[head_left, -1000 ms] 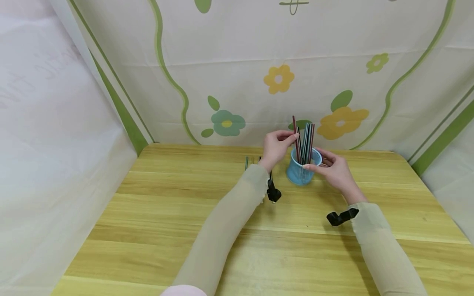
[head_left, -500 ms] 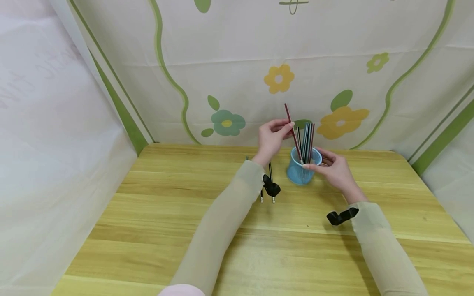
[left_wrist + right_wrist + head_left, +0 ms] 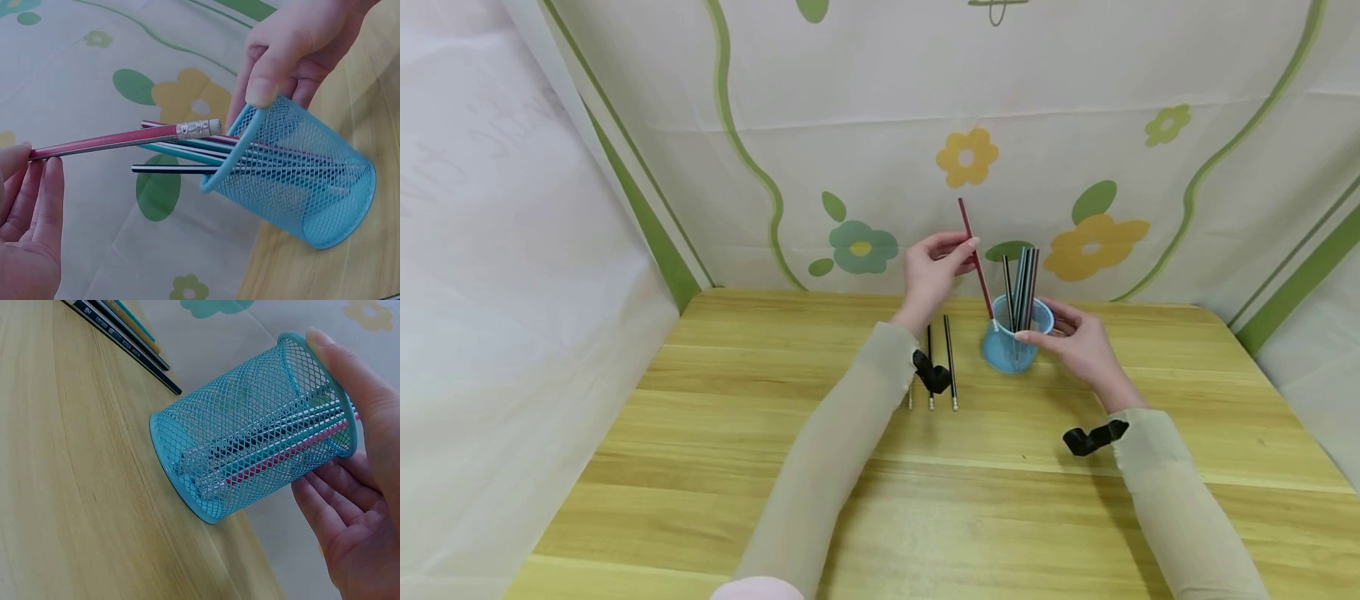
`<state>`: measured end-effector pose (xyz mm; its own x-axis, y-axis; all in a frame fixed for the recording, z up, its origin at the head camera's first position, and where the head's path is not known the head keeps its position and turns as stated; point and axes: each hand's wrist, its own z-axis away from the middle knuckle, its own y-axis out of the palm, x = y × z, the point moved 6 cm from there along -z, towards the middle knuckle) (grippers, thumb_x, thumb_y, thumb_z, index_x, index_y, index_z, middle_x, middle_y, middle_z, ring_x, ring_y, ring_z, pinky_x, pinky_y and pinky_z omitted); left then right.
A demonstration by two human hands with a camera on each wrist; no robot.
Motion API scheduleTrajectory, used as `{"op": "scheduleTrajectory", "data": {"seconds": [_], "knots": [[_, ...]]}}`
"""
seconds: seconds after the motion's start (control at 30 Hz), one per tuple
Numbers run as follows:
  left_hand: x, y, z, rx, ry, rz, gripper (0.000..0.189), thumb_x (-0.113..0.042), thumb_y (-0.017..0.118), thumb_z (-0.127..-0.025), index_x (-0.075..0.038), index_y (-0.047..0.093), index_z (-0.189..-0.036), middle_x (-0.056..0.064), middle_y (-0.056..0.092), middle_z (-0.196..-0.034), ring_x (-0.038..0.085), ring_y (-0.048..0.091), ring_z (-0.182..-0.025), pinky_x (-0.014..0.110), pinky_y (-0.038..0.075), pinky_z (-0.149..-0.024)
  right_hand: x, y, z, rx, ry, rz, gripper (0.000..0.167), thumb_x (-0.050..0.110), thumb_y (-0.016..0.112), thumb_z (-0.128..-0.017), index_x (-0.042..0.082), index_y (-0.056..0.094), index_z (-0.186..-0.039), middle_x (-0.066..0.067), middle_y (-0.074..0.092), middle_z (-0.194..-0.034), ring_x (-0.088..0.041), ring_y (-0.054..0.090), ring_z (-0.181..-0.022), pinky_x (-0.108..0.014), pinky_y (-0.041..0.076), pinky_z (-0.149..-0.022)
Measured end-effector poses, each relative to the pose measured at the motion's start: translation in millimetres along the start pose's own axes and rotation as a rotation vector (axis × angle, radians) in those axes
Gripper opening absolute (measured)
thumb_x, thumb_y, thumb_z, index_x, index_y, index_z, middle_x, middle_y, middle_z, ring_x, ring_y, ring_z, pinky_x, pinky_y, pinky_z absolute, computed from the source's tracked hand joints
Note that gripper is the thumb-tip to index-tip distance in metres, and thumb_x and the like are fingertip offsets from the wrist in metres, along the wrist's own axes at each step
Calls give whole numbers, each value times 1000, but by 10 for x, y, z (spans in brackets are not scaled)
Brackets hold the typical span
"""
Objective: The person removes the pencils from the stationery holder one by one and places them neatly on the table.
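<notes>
My left hand pinches a red pencil between thumb and fingers. The pencil slants, its white eraser end lowest and right at the rim of a blue mesh pencil cup. In the left wrist view the eraser and silver ferrule of the red pencil overlap the cup's mouth. Several other pencils, dark, teal and red, lean together inside the cup. My right hand grips the cup's rim from the right, thumb on the near side and fingers behind.
Left of the cup, several pencils lie side by side on the wooden table, including a black one; the left forearm partly hides them. A floral cloth hangs behind the table's back edge. White cloth hangs at both sides.
The red pencil has come up and left out of the cup in my left hand, its eraser end moving from inside to the rim. The right hand and cup stay put.
</notes>
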<state>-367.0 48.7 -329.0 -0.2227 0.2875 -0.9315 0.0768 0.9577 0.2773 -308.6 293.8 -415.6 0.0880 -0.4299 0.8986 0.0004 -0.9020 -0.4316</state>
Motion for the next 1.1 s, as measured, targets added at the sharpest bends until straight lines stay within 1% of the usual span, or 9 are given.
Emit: {"op": "scheduleTrajectory", "data": {"seconds": [0.13,0.23,0.53,0.8,0.97,1.1], "knots": [[18,-74,23,3,-12,-22,19,-15,79,-91,-4,76,-106,9,73,-95,25,74,-79,36,62,-77,1,-4,8,-1,0,-5,85,37,84,-87,10,42,-156,-17,49,-150,-34,52,-132,-13,50,-91],[36,-134,45,5,-18,-38,19,-15,79,-91,-4,75,-107,9,73,-96,24,73,-79,35,62,-77,5,-2,13,2,1,-7,85,38,83,-87,10,42,-156,-17,49,-150,-34,52,-132,-13,50,-91],[55,-316,133,23,-5,-104,19,-13,79,-92,-1,74,-107,11,73,-97,25,73,-81,34,63,-76,13,12,21,-4,-5,-18,85,38,84,-86,9,43,-155,-18,51,-149,-34,53,-131,-13,51,-89],[141,-527,188,18,-43,-110,19,-10,80,-91,-1,74,-106,12,73,-98,27,73,-84,35,63,-77,1,11,21,-5,-10,-26,84,36,84,-87,9,43,-155,-18,52,-147,-33,54,-130,-13,51,-89],[183,-667,204,30,-58,-156,24,-12,79,-91,1,73,-110,11,73,-100,27,72,-86,34,62,-77,7,7,20,-6,-10,-25,84,36,84,-87,8,43,-155,-18,52,-147,-33,54,-130,-13,51,-89],[207,-794,223,62,-60,-208,25,-14,79,-92,1,73,-111,12,72,-100,27,72,-86,34,62,-78,8,9,16,-8,-13,-21,84,37,84,-87,8,44,-154,-18,52,-147,-34,54,-130,-13,51,-89]]}}
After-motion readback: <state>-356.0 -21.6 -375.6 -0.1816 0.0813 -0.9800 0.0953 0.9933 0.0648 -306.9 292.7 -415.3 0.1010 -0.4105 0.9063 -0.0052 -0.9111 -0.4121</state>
